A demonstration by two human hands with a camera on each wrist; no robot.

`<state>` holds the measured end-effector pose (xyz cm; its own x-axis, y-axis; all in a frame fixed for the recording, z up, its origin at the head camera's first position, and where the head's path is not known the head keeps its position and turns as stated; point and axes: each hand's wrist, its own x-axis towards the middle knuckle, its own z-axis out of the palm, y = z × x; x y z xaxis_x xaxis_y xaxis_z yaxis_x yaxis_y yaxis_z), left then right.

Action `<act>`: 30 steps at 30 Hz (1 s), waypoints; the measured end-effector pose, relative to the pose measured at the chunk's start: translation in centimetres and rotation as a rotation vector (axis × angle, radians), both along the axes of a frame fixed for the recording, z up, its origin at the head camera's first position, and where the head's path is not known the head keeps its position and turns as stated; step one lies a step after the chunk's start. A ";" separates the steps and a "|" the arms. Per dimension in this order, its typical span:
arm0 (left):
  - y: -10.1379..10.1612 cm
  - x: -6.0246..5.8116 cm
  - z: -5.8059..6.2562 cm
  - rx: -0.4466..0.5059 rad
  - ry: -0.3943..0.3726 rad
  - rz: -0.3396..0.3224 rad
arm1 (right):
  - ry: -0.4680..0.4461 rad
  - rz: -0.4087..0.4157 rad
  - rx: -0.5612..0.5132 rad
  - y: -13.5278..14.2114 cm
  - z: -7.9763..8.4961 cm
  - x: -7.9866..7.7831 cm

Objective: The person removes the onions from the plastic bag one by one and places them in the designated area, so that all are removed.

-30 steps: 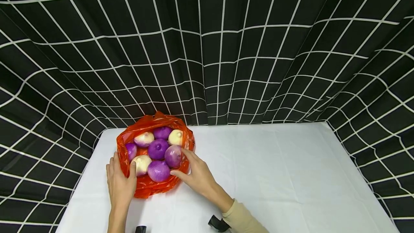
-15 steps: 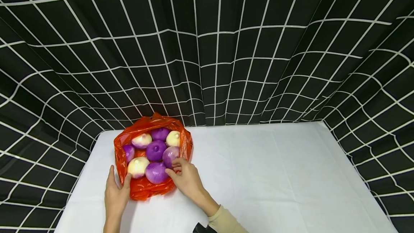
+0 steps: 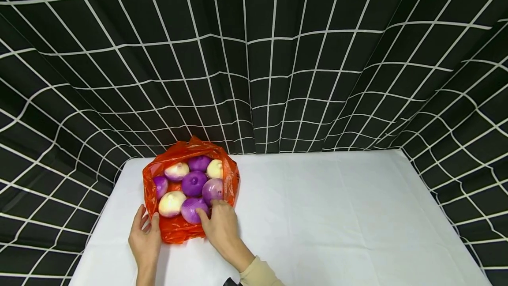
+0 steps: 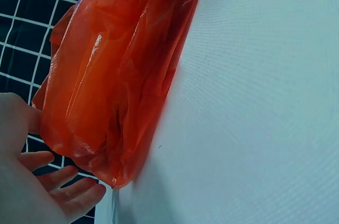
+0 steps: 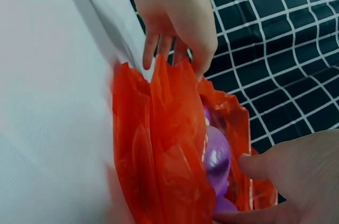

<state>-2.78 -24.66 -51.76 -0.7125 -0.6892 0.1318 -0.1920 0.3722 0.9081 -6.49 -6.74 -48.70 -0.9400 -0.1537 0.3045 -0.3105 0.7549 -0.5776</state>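
In the head view, a red plastic bag (image 3: pixel 174 232) stands with its mouth wide, holding several purple and cream-and-purple onions. My right hand (image 3: pixel 224 228) reaches over the bag's front right side. Its thumb is at the front purple onion (image 3: pixel 192 211), and its fingers go down beside the shiny purple onion (image 3: pixel 213 189). Those fingertips are partly hidden. At the front left corner of the bag is my left hand (image 3: pixel 146 239), fingers loosely extended. In the left wrist view, the left thumb touches the bag's side (image 4: pixel 100 91) while the other fingers lie apart from it.
The bag stands on a white-covered table (image 3: pixel 325 215), near its back left corner. A black curtain with white grid lines (image 3: pixel 254 78) rises close behind the bag and along both sides.
My right hand has moved left and toward the front, from the shiny onion to the front purple onion. The left hand has slid down from the bag's left rim to its front corner.
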 end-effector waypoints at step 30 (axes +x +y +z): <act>0.6 -0.2 -1.0 -0.008 0.005 0.000 | -0.154 -0.117 0.439 -4.2 -0.2 0.8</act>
<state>-2.98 -24.08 -52.72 -0.7121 -0.6879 0.1404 -0.1877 0.3792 0.9061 -5.65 -10.95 -48.86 -0.9878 -0.1270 0.0906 -0.1447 0.9627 -0.2288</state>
